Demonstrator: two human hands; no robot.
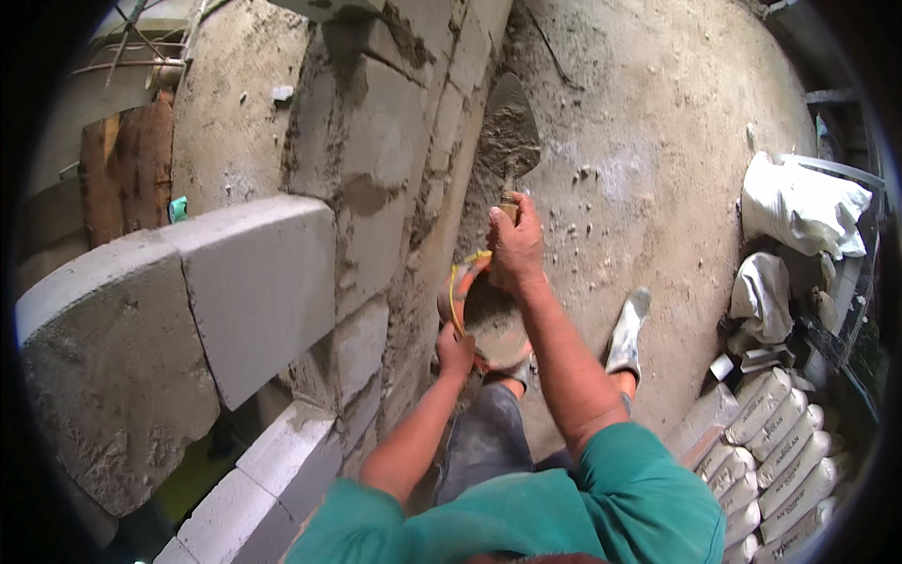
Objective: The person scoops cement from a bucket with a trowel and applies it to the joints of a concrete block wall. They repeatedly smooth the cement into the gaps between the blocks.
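A pointed, mortar-smeared trowel (510, 132) is pointing away just ahead of the right hand (519, 246), which is gripping its handle in a closed fist. The left hand (455, 350) is curling around the edge of a round orange bucket (448, 303). Dusty, pebbled floor (658, 226) is spreading beneath; a rough grey block wall (383, 132) is standing left of both hands, plump pale sacks (787, 456) lying stacked well to their right.

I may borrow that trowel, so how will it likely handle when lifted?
The trowel is probably stiff: its blade extends straight from the right hand. It may feel tip-heavy, as wet-looking mortar covers the blade. That load might slide off if tilted, since no rim shows.
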